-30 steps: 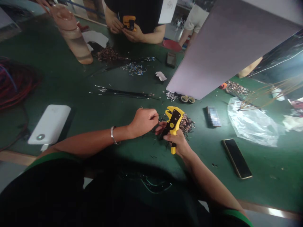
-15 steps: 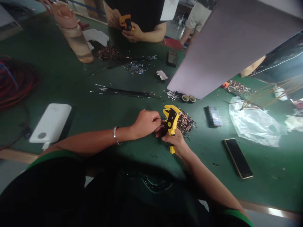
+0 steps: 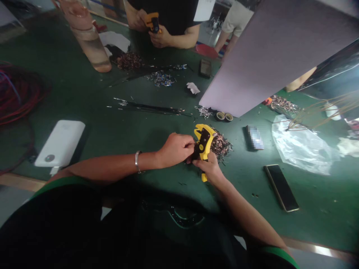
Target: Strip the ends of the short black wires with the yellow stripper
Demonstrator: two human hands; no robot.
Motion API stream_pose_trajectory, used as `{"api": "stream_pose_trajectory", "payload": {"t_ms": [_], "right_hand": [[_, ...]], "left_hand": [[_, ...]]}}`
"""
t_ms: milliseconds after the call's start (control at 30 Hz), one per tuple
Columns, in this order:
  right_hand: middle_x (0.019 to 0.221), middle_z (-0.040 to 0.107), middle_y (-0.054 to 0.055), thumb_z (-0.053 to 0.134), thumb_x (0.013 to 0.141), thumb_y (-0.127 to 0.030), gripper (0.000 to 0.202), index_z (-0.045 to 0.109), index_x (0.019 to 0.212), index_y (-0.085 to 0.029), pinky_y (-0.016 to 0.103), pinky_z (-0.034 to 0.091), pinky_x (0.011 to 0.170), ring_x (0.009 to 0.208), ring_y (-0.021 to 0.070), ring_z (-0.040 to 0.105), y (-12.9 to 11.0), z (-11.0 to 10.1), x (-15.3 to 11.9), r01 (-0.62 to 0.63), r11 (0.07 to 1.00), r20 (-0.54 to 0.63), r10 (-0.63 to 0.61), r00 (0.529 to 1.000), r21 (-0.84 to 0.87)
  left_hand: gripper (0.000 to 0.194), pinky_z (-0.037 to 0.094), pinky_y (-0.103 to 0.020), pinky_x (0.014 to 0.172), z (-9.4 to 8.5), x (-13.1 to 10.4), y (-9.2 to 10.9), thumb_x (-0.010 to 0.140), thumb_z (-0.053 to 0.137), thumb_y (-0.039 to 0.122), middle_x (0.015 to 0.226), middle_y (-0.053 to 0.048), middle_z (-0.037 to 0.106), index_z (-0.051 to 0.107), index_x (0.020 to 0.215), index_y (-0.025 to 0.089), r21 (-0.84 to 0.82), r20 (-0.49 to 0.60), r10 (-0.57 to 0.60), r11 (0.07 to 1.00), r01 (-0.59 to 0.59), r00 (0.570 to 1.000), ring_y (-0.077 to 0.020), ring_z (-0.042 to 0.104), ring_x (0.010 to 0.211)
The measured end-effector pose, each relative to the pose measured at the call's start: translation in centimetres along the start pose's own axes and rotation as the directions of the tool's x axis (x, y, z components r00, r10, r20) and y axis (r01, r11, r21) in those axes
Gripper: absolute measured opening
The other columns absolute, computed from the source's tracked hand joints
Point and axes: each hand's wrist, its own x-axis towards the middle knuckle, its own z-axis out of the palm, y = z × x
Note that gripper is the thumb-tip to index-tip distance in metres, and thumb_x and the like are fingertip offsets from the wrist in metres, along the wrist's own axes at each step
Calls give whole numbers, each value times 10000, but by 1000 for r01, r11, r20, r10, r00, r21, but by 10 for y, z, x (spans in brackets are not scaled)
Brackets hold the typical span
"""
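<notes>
My right hand [image 3: 210, 166] is wrapped round the handles of a yellow and black wire stripper [image 3: 205, 140], its jaws pointing up and to the left. Close against the tool's left side, my left hand [image 3: 178, 148] has its fingers pinched together; a thin piece shows at the fingertips, too small to name. Behind the tool lies a pile of copper and black wire scraps [image 3: 221, 145]. Black wires [image 3: 151, 108] with bare ends lie in a bundle farther back, beside a small heap of silvery pieces [image 3: 203, 111].
A white power bank [image 3: 60, 144] lies left, a phone [image 3: 282, 188] and plastic bag [image 3: 303, 147] right. A large pale panel [image 3: 252, 56] rises behind two tape rolls [image 3: 224, 116]. A bottle [image 3: 89, 45] stands back left. Across the table a person holds another stripper [image 3: 153, 23].
My left hand has moved slightly right, closer to the stripper. My right hand and the tool have barely moved. Across the table, the person's hands and tool have shifted a little.
</notes>
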Motion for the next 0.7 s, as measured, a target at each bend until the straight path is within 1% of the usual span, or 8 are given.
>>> {"api": "stream_pose_trajectory", "payload": {"t_ms": [133, 333, 500, 700], "right_hand": [[670, 650, 8, 601, 642, -181, 100, 622, 740, -176, 292, 465, 636, 626, 161, 581, -2, 1, 0, 28, 997, -10, -29, 1000, -74], [630, 635, 7, 586, 672, -209, 62, 585, 730, -188, 301, 476, 603, 576, 159, 579, -3, 5, 0, 55, 981, -46, -64, 997, -186], [609, 627, 2, 577, 679, -202, 66, 566, 744, -192, 299, 482, 593, 558, 155, 576, -1, 6, 1, 68, 976, -64, -83, 994, -208], [589, 624, -5, 570, 679, -191, 92, 566, 771, -188, 292, 485, 565, 527, 147, 571, 2, 9, 3, 76, 979, -78, -92, 993, -189]], "left_hand": [[222, 391, -206, 513, 0, 0, 0, 739, 487, 121, 547, 7, 652, 648, 592, 162, 9, 29, 3, 1000, -3, 1000, -70, 520, 493], [207, 363, -218, 504, -2, 0, 2, 733, 498, 135, 535, 3, 622, 636, 580, 150, 27, 30, -15, 1000, 14, 999, -74, 497, 497], [211, 351, -229, 511, -1, 0, -1, 745, 502, 154, 519, 6, 594, 644, 590, 145, 53, 31, -6, 999, 5, 999, -77, 480, 500], [205, 351, -224, 509, -1, 0, -1, 749, 507, 162, 557, -1, 622, 659, 613, 145, 40, 28, -9, 999, 7, 1000, -74, 482, 506]]}}
